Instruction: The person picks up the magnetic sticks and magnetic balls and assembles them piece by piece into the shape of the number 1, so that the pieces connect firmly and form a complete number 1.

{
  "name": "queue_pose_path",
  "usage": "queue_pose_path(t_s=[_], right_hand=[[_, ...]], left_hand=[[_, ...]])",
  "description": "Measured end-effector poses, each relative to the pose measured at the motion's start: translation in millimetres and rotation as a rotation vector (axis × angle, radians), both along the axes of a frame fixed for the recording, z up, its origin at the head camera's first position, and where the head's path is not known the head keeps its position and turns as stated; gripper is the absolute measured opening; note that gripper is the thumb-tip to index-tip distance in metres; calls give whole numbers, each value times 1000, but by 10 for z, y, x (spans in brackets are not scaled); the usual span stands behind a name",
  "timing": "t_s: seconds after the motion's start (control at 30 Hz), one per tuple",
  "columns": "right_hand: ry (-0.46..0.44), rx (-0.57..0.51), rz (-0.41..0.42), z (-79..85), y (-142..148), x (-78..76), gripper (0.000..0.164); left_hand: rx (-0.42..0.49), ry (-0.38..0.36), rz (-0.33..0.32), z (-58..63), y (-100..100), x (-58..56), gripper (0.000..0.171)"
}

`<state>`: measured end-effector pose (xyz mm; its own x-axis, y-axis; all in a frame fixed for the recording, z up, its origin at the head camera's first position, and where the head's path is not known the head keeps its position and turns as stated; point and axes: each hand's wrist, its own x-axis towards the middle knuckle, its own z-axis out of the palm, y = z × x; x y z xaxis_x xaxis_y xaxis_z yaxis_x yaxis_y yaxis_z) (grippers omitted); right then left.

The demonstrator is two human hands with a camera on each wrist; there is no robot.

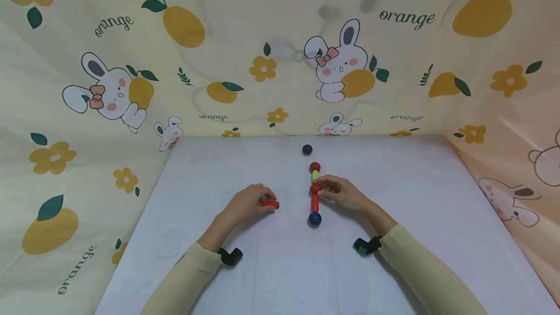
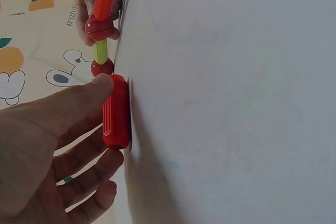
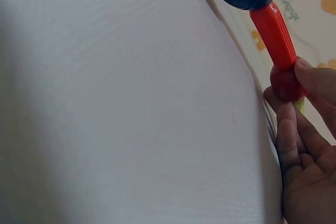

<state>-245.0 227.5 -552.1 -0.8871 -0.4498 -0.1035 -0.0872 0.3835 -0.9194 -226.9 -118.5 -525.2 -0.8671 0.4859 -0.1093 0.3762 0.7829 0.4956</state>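
My left hand [image 1: 250, 203] pinches a loose red rod [image 2: 118, 114] between thumb and fingers, close above the white tabletop. To its right lies a straight chain of balls and rods. From near to far it has a blue ball [image 1: 314, 219], a red rod [image 1: 315, 203], a middle red ball [image 1: 315, 188], a yellow-green rod [image 1: 315, 175] and a far red ball [image 1: 315, 166]. The thumb and fingers of my right hand [image 1: 347, 195] grip the middle red ball. In the right wrist view, the fingers partly cover that ball and hide most of the yellow-green rod.
A single dark blue ball [image 1: 307, 149] sits beyond the chain, near the back edge of the white table [image 1: 280, 276]. A patterned cloth [image 1: 271, 96] hangs behind the table and along its sides. Each wrist wears a small black camera.
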Motion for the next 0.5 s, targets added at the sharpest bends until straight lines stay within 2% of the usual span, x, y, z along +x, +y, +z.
queue_pose_path(t_s=[0.27,0.5], right_hand=[[-2,5,-8,-5,10,-10,41],[9,24,-7,-17,18,-34,41]], left_hand=[[-20,66,-28,-54,-15,6,23],[-40,71,-24,-72,7,10,22]])
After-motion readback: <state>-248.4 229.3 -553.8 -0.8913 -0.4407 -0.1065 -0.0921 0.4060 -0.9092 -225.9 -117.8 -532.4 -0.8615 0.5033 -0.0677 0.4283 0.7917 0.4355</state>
